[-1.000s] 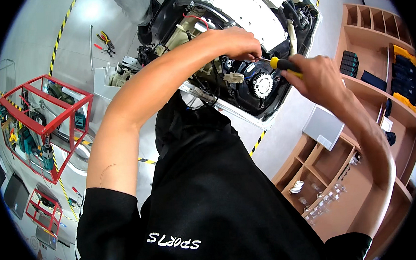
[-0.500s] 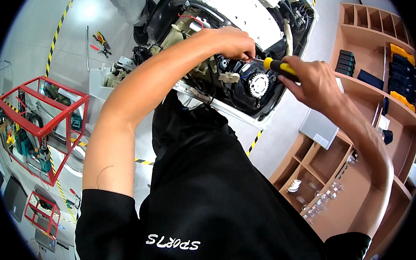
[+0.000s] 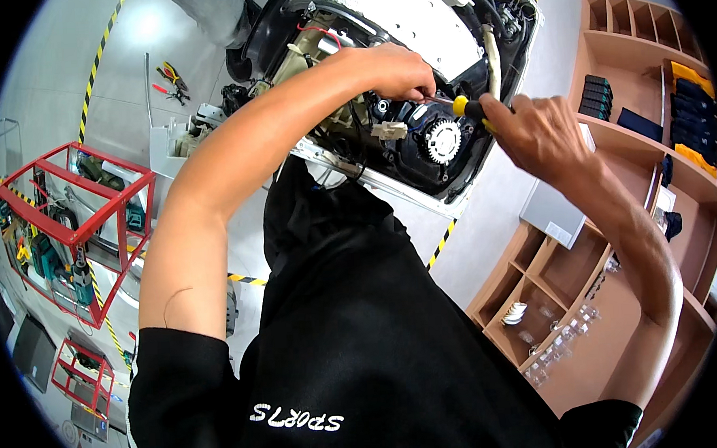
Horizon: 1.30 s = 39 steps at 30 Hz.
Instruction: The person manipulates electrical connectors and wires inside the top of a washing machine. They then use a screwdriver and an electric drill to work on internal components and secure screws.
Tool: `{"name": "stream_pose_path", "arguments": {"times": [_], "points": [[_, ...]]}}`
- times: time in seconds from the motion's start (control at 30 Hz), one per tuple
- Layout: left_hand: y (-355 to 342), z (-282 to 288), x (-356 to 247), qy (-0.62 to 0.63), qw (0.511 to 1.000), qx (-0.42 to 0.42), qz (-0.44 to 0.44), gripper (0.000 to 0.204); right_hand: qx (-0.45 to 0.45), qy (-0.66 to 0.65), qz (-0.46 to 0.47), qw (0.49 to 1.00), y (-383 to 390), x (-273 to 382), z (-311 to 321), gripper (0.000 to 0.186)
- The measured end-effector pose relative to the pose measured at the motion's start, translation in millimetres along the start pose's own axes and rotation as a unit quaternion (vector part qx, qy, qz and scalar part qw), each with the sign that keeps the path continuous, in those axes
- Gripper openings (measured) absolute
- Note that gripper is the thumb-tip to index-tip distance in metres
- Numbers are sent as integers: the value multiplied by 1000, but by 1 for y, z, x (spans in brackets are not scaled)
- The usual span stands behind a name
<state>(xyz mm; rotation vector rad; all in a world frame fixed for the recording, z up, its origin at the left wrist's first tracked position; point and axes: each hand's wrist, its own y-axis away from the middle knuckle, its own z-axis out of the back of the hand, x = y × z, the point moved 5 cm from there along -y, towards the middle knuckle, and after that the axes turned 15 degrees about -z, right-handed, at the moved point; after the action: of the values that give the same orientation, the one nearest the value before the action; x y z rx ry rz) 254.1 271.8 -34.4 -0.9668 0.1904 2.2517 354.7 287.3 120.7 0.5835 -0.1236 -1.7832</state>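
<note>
My right hand (image 3: 540,133) grips a screwdriver (image 3: 464,106) with a yellow and black handle, its shaft pointing left into an opened white machine (image 3: 413,26). My left hand (image 3: 395,72) reaches over the machine's inner parts, its fingers pinched around the shaft near the tip. Just below the tip sit a black housing with a white toothed wheel (image 3: 442,141) and a pale connector block (image 3: 390,130). Wires and a beige hose (image 3: 491,51) run through the machine's open cavity.
A wooden shelf unit (image 3: 618,235) with compartments stands on the right, holding dark blocks (image 3: 595,96) and small clear parts (image 3: 559,335). A red metal frame cart (image 3: 75,223) with tools is at left. Pliers (image 3: 174,78) lie on the grey floor with yellow-black tape lines.
The view has shifted slightly, so the machine and both hands appear higher. My hands stay on the screwdriver at the same spot near the toothed wheel.
</note>
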Motion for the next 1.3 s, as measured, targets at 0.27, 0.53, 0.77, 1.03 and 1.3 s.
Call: {"name": "stream_pose_path", "arguments": {"times": [0.27, 0.53, 0.77, 1.03, 1.3], "points": [[-4, 1, 6, -8, 999, -2, -35, 8, 201, -321, -294, 878, -18, -20, -12, 41], [10, 9, 3, 6, 1000, -3, 15, 11, 341, -388, -356, 779, -17, -19, 8, 65], [7, 9, -8, -49, 996, 49, 53, 12, 239, -419, -238, 843, -24, -2, 9, 34], [0, 4, -15, -111, 990, 63, 67, 14, 238, -280, -181, 912, -21, -6, -2, 51], [0, 5, -22, -146, 984, 77, 61, 14, 291, -576, -301, 702, -2, -3, -15, 54]]}}
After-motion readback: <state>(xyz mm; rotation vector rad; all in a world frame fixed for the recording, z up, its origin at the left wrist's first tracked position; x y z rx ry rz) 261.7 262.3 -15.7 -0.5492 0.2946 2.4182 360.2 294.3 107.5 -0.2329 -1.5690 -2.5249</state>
